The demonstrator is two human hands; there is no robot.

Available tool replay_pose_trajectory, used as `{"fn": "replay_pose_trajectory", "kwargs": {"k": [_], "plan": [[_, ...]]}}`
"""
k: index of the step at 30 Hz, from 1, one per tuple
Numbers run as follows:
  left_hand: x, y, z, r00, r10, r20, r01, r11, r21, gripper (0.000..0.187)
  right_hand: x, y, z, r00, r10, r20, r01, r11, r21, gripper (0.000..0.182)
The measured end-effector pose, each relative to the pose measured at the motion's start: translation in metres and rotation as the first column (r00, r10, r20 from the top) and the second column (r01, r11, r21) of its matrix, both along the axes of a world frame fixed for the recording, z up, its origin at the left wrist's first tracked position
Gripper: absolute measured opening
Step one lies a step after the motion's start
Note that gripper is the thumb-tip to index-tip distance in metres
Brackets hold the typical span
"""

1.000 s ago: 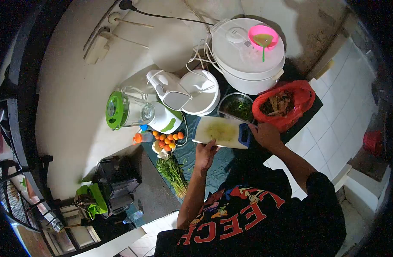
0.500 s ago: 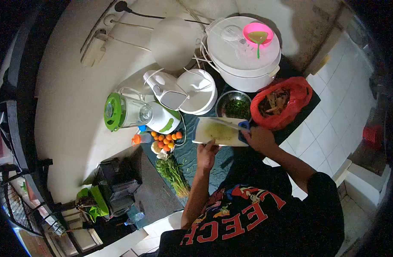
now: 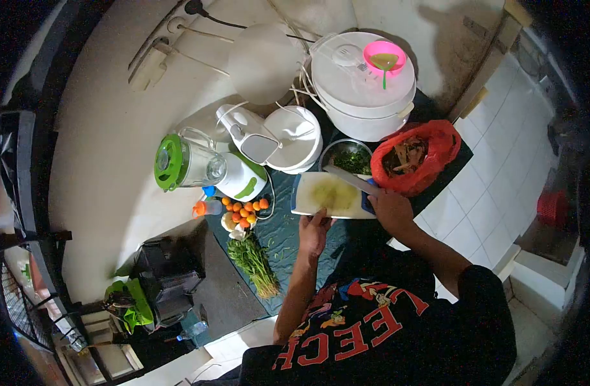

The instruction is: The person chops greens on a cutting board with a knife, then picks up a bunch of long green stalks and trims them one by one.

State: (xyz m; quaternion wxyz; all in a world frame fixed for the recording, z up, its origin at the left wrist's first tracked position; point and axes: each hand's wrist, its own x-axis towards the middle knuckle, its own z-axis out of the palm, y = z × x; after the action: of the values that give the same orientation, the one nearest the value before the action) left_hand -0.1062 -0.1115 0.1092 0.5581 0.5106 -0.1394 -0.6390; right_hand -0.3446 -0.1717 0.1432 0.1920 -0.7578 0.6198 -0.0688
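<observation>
My left hand (image 3: 313, 233) grips the near edge of a white cutting board (image 3: 327, 207) with dark blue ends, its thumb on top. The board's surface has a green stain. In my right hand (image 3: 394, 211), at the board's right end, is a knife (image 3: 351, 180), its blade pointing left and away over the board's far edge. Just beyond the board is a metal bowl (image 3: 328, 152) with chopped green leaves (image 3: 353, 161) in it, partly hidden by the board.
A red plastic bag (image 3: 446, 138) with brown scraps stands right of the bowl. Behind are a white lidded pot (image 3: 366, 122) and a white open container (image 3: 295, 145). To the left are a blender (image 3: 192, 164), small orange fruits (image 3: 247, 211) and a bundle of greens (image 3: 253, 264).
The knife blade has swung from lying nearly flat across the board toward its far edge, the tip now near the bowl. My left hand still grips the board.
</observation>
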Motion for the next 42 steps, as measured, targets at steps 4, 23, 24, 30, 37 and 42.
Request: {"fn": "replay_pose_trajectory", "kwargs": {"k": [4, 23, 24, 30, 37, 42], "plan": [[-0.004, 0.002, 0.004, 1.0, -0.022, 0.003, 0.022, 1.0, -0.019, 0.043, 0.004, -0.003, 0.003, 0.999, -0.007, 0.046, 0.009, 0.998, -0.06, 0.043], [-0.012, 0.022, 0.01, 0.995, 0.013, -0.095, -0.017, 0.999, -0.044, 0.045, 0.005, 0.004, 0.01, 0.996, 0.073, 0.057, -0.063, 0.983, -0.173, 0.034], [-0.012, 0.024, 0.011, 0.998, 0.009, -0.055, -0.01, 1.0, -0.027, 0.045, 0.003, 0.003, 0.007, 0.994, 0.098, 0.049, -0.089, 0.984, -0.152, 0.034], [-0.011, 0.039, 0.016, 0.996, 0.051, -0.077, -0.055, 0.997, -0.051, 0.041, 0.007, 0.007, 0.012, 0.975, 0.155, 0.158, -0.12, 0.97, -0.21, 0.035], [0.014, 0.11, -0.033, 0.984, 0.125, -0.127, -0.116, 0.99, 0.08, 0.046, 0.006, 0.015, 0.006, 0.896, 0.337, 0.291, -0.277, 0.933, -0.229, 0.04], [0.022, 0.166, -0.09, 0.909, 0.338, -0.246, -0.3, 0.937, 0.177, 0.035, 0.002, 0.033, -0.005, 0.882, 0.431, 0.191, -0.437, 0.899, -0.011, 0.047]]}}
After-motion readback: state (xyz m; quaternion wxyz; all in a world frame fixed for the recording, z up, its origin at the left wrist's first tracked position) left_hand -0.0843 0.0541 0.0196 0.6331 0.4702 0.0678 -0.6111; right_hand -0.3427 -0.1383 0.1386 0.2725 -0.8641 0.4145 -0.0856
